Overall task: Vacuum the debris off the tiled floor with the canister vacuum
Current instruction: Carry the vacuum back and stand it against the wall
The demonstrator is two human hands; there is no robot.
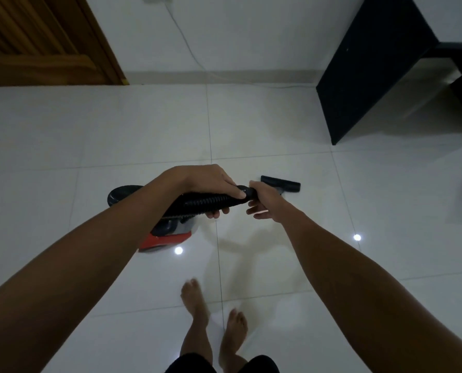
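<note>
A red and grey canister vacuum (pixel 168 236) stands on the white tiled floor (pixel 116 146) below my left forearm. Its black ribbed hose (pixel 200 204) runs up from the canister. My left hand (pixel 211 185) grips the hose near its end, fingers wrapped over the top. My right hand (pixel 263 200) holds the hose's end piece right beside the left hand. A black floor nozzle (pixel 281 183) shows just beyond my right hand, close to the floor. How it joins the hose is hidden by that hand. No debris is visible on the tiles.
A wooden door (pixel 36 41) is at the back left. A black desk panel (pixel 372 68) stands at the back right. A thin cord (pixel 186 47) hangs down the white wall to the skirting. My bare feet (pixel 213 308) are on the tiles below.
</note>
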